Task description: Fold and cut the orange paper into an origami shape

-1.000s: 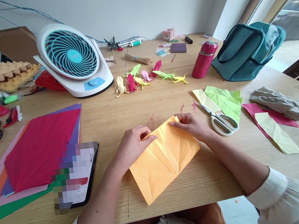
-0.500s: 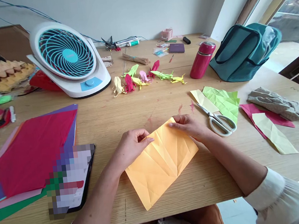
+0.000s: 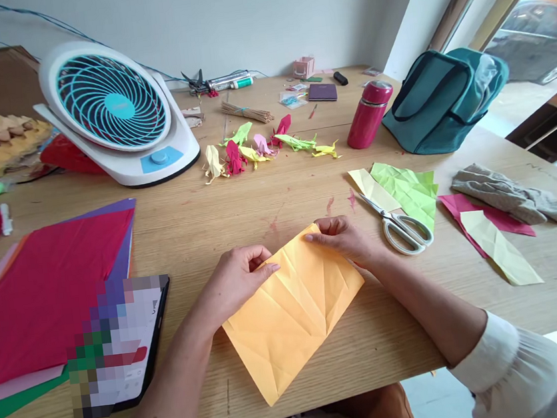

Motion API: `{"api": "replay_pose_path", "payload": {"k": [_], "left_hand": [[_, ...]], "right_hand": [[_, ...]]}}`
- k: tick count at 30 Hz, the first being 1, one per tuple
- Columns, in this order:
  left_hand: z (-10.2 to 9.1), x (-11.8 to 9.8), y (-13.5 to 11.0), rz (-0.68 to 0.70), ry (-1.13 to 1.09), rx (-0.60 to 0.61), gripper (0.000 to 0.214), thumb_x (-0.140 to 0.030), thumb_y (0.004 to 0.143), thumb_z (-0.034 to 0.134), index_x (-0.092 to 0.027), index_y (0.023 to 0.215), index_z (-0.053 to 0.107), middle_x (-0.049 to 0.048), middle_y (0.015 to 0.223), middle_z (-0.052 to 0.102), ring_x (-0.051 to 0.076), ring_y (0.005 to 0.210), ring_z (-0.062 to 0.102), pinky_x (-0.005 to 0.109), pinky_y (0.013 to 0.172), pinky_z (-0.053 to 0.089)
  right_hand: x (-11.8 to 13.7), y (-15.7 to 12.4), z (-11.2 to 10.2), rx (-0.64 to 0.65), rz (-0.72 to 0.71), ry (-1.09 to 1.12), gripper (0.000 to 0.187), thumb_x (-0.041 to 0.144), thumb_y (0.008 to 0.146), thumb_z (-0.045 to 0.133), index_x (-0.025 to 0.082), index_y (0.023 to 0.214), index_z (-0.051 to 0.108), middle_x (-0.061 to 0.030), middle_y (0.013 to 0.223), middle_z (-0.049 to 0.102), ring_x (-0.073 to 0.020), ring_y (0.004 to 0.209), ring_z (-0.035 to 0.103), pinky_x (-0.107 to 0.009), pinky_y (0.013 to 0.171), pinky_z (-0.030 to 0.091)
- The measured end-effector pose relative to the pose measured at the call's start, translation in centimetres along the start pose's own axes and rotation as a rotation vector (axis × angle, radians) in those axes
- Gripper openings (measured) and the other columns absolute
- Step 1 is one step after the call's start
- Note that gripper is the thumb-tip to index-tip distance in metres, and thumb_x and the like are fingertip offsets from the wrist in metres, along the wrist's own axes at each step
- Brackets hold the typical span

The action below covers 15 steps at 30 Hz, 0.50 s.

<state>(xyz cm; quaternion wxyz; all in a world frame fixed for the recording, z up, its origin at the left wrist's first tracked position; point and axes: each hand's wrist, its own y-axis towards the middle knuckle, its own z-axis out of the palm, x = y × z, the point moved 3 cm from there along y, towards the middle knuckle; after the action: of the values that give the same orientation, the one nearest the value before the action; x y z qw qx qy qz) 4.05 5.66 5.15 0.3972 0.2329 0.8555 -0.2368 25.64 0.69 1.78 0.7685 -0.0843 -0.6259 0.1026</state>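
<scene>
A creased sheet of orange paper (image 3: 295, 314) is held tilted near the table's front edge, its lower corner pointing toward me. My left hand (image 3: 241, 277) pinches the sheet's far edge left of its middle, thumb on top and fingertips hidden behind. Toward the far right corner of the sheet, my right hand (image 3: 339, 239) grips that same edge, thumb on the near face. Fold lines fan across the paper. Just beyond my right forearm lie white-handled scissors (image 3: 406, 231), blades partly on a pale yellow paper strip (image 3: 375, 188).
Coloured sheets (image 3: 51, 295) and a phone (image 3: 133, 346) lie at left. Behind them stands a fan (image 3: 117, 113). Folded paper figures (image 3: 261, 147) sit mid-table. At right are a red flask (image 3: 370, 115), a teal bag (image 3: 442, 103), crumpled green paper (image 3: 407, 191) and grey cloth (image 3: 503, 193).
The whole view has shifted slightly, so most things appear a little further left. Both hands keep the same hold on the orange paper.
</scene>
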Motion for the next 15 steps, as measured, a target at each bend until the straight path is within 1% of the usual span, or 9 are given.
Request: {"api": "replay_pose_path", "payload": {"k": [4, 8, 11, 15], "left_hand": [[0.34, -0.03, -0.07, -0.014, 0.058, 0.014, 0.031, -0.046, 0.084, 0.062, -0.02, 0.069, 0.054, -0.0044, 0.065, 0.051, 0.012, 0.06, 0.045, 0.023, 0.052, 0.03], [0.63, -0.06, -0.03, 0.005, 0.111, -0.01, 0.036, -0.045, 0.087, 0.057, -0.02, 0.065, 0.044, -0.0047, 0.064, 0.042, 0.011, 0.06, 0.041, 0.024, 0.053, 0.027], [0.69, 0.06, 0.04, 0.002, 0.101, -0.009, 0.035, -0.044, 0.087, 0.056, -0.02, 0.065, 0.042, -0.0046, 0.064, 0.041, 0.012, 0.061, 0.04, 0.024, 0.054, 0.027], [0.67, 0.15, 0.08, 0.0, 0.079, -0.001, 0.035, -0.044, 0.086, 0.056, -0.02, 0.065, 0.042, -0.0048, 0.065, 0.04, 0.012, 0.061, 0.039, 0.024, 0.054, 0.027]], "right_hand": [[-0.18, 0.08, 0.04, 0.005, -0.003, -0.007, 0.038, 0.048, 0.062, 0.092, 0.018, 0.074, 0.073, -0.0019, 0.072, 0.073, -0.0157, 0.061, 0.065, -0.026, 0.056, 0.052], [-0.28, 0.14, 0.16, 0.032, -0.028, -0.003, 0.036, 0.046, 0.064, 0.092, 0.018, 0.073, 0.072, -0.001, 0.071, 0.072, -0.0146, 0.061, 0.064, -0.025, 0.055, 0.051], [-0.23, 0.1, 0.24, 0.046, -0.043, -0.005, 0.037, 0.047, 0.064, 0.091, 0.018, 0.075, 0.072, -0.0011, 0.073, 0.072, -0.0149, 0.062, 0.065, -0.025, 0.056, 0.051], [0.07, -0.09, 0.32, 0.031, -0.051, -0.051, 0.041, 0.053, 0.066, 0.089, 0.017, 0.074, 0.071, -0.0011, 0.07, 0.07, -0.0147, 0.062, 0.063, -0.024, 0.055, 0.049]]}}
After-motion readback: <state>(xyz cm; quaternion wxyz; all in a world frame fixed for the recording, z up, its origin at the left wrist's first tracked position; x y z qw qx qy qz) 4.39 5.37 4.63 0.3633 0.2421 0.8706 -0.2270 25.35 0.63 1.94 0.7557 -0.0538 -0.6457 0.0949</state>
